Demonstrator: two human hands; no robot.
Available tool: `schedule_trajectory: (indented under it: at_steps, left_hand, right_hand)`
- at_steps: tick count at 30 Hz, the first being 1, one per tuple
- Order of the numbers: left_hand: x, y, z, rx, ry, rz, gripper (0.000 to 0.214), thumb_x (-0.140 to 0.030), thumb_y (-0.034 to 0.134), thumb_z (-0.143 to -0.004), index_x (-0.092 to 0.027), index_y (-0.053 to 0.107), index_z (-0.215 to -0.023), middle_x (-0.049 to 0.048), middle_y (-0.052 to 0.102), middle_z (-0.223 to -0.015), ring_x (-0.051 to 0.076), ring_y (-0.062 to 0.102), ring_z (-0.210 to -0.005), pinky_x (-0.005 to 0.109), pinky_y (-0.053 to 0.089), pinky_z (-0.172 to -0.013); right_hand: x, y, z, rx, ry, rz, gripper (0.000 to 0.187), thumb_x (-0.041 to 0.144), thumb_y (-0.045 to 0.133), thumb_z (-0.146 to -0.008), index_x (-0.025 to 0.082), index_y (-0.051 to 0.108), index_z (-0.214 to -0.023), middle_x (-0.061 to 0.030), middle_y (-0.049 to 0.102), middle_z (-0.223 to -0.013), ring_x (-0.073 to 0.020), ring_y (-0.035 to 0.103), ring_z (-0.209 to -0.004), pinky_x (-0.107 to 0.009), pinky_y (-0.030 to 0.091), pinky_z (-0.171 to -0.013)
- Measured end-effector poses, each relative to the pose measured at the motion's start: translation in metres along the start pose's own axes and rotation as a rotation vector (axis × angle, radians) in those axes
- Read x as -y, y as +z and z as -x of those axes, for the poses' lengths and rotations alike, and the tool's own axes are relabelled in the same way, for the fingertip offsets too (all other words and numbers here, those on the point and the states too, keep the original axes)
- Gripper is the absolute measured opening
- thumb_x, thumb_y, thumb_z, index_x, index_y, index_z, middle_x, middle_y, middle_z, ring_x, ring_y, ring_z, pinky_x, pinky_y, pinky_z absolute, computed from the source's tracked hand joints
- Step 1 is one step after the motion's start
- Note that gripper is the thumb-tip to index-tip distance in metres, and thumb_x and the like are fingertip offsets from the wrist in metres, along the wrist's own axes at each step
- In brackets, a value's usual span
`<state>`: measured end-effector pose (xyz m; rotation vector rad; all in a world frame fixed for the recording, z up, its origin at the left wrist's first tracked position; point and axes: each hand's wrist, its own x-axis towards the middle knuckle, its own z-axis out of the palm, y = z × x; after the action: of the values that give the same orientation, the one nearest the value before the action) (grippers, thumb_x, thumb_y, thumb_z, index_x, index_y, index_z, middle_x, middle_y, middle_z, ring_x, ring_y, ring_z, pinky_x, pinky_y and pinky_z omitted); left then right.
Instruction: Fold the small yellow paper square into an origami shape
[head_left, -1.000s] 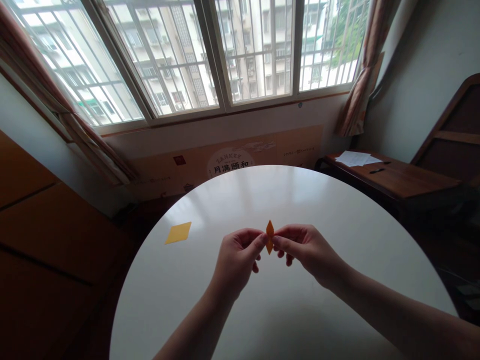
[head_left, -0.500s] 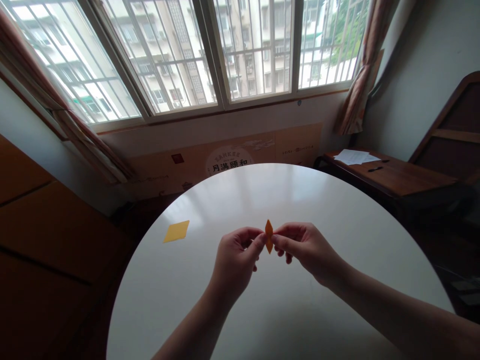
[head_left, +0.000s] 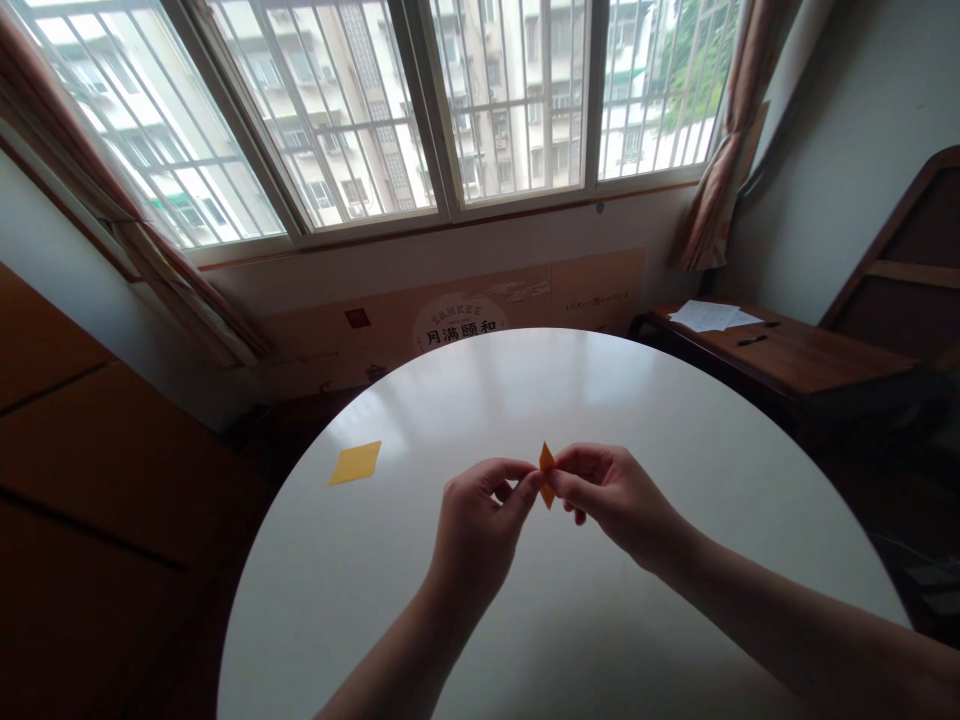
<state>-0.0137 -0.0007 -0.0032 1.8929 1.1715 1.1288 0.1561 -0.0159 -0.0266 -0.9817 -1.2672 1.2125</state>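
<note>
Above the middle of the white round table (head_left: 360, 590), a small folded piece of orange-yellow paper (head_left: 547, 457) stands upright between my hands, pointed at top and bottom. My left hand (head_left: 491, 515) pinches it from the left with thumb and forefinger. From the other side my right hand (head_left: 611, 490) grips it the same way, fingertips close to those of the left. The fingertips cover the paper's middle. Flat on the table to the left lies a yellow square sheet of paper (head_left: 355, 463), apart from both hands.
A brown wooden bench (head_left: 817, 355) at the right holds white sheets of paper (head_left: 709, 315) and a dark pen-like item (head_left: 751, 341). Beyond the table's far edge stands a printed cardboard panel (head_left: 525, 295) under a barred window. An orange-brown cabinet (head_left: 90, 450) is at the left.
Both hands keep their pinch on the folded paper. The left hand and the paper have shifted slightly right, closer to the right hand, and the paper appears slightly turned.
</note>
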Motion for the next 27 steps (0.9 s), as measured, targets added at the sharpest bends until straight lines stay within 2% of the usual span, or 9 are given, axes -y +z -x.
schedule_trajectory:
  at_steps: [8, 12, 20, 27]
  left_hand:
    - [-0.0060, 0.0016, 0.0009, 0.084, -0.080, 0.026, 0.026, -0.040, 0.067, -0.084, -0.016, 0.076, -0.079, 0.0027, 0.068, -0.061, 0.012, 0.052, -0.047, 0.022, 0.043, -0.045]
    - [-0.0051, 0.0015, 0.0013, 0.110, -0.036, -0.048, 0.024, -0.034, 0.061, -0.088, -0.016, 0.072, -0.076, 0.0035, 0.069, -0.067, 0.013, 0.054, -0.051, 0.022, 0.042, -0.047]
    - [-0.0036, 0.0009, -0.0002, 0.082, 0.124, -0.243, 0.019, -0.025, 0.057, -0.090, -0.018, 0.069, -0.077, 0.0026, 0.069, -0.073, 0.015, 0.058, -0.064, 0.024, 0.043, -0.060]
    - [-0.0005, -0.0010, -0.0019, 0.082, 0.097, -0.253, 0.019, -0.024, 0.056, -0.090, -0.018, 0.069, -0.077, 0.0029, 0.069, -0.074, 0.016, 0.058, -0.065, 0.024, 0.043, -0.059]
  right_hand:
    - [-0.0015, 0.0035, 0.0005, -0.046, -0.015, -0.025, 0.021, 0.037, 0.072, -0.084, 0.016, 0.074, -0.085, -0.0014, 0.066, -0.069, -0.0110, 0.052, -0.055, -0.022, 0.042, -0.047]
    - [-0.0034, 0.0058, 0.0009, -0.052, 0.015, -0.027, 0.023, 0.039, 0.072, -0.083, 0.016, 0.073, -0.083, -0.0008, 0.064, -0.066, -0.0113, 0.050, -0.053, -0.023, 0.042, -0.047]
    - [-0.0011, 0.0044, -0.0006, -0.110, 0.079, -0.068, 0.018, 0.034, 0.072, -0.080, 0.016, 0.071, -0.078, 0.0023, 0.058, -0.058, -0.0107, 0.048, -0.050, -0.023, 0.039, -0.047]
    - [-0.0008, -0.0001, -0.0027, -0.129, 0.074, -0.089, 0.017, 0.033, 0.070, -0.081, 0.016, 0.070, -0.078, 0.0030, 0.056, -0.055, -0.0107, 0.047, -0.049, -0.024, 0.039, -0.047]
